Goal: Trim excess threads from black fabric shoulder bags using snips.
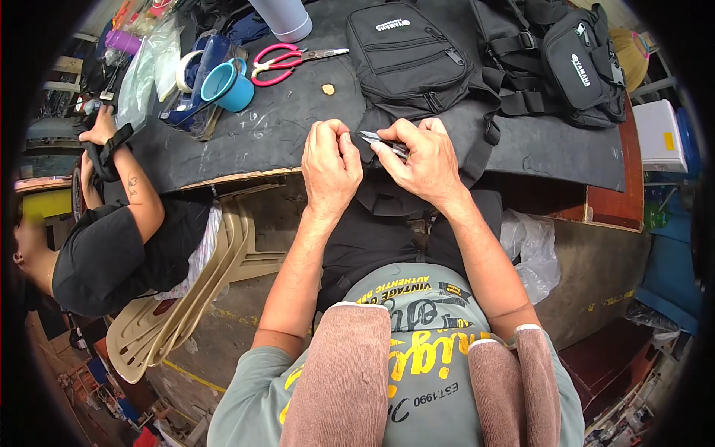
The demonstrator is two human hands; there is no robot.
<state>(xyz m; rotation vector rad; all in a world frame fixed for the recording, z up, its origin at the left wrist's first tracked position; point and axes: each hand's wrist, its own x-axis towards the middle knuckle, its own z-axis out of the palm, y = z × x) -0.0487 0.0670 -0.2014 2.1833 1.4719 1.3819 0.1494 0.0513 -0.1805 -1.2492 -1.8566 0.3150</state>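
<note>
My right hand [426,160] is closed around a small pair of thread snips [369,137], its pointed metal blades directed left. Facing it, my left hand [331,162] pinches the edge of a black strap [366,151], and the blade tips lie close to that edge. Whether they touch it I cannot tell. Just beyond both hands a black bag [410,63] with zipped pockets lies on the dark-covered table [313,153]. More black webbing hangs from it over the near edge toward my lap.
Red-handled scissors [279,65], a blue cup [229,86] and a grey-lilac tumbler [287,18] stand or lie toward the back left. Another black bag [577,63] is at the right. On the left, a person in black [112,249] handles black webbing beside stacked beige chairs [179,316].
</note>
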